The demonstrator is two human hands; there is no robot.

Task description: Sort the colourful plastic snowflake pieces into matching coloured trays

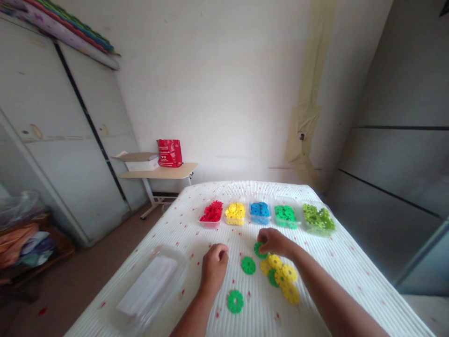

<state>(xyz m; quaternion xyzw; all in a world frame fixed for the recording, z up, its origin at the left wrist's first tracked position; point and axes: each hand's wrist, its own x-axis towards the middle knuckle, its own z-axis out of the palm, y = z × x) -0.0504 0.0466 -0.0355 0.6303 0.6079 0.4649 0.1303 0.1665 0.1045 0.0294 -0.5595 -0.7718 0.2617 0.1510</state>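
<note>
My right hand [275,242] is closed in a pinch on a green snowflake disc [258,251], a toothed plastic connector piece, low over the table. Just below it lies a cluster of overlapping yellow snowflake discs [289,273] with a green one [272,278] among them. My left hand [214,266] rests to the left with its fingers curled closed, and nothing shows in it. Between the hands lies a loose green disc [249,265]. Nearer to me is another green disc [235,302], right of my left forearm.
Clear tubs stand in a row beyond my hands, holding red [212,211], yellow [235,213], blue [259,213], green [285,216] and light green pieces [318,218]. A clear tray [178,262] with a white sheet [149,285] lies left on the table's ribbed cover [196,196].
</note>
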